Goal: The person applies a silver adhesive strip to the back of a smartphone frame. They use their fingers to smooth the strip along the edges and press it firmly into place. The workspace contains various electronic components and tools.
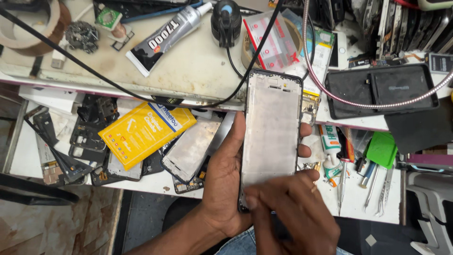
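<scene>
cluttered bench [198, 71] behind; right hand [295, 212] hides phone frame's [271, 127] bottom.

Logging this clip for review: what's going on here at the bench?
A person holds a bare phone frame upright in the left hand, thumb along its left edge and fingertips wrapped round the right edge. The right hand presses its fingers on the frame's lower end. Below lies a tray of loose phone parts with a yellow packet; a glue tube rests on the shelf above, and tweezers lie at the right.
</scene>
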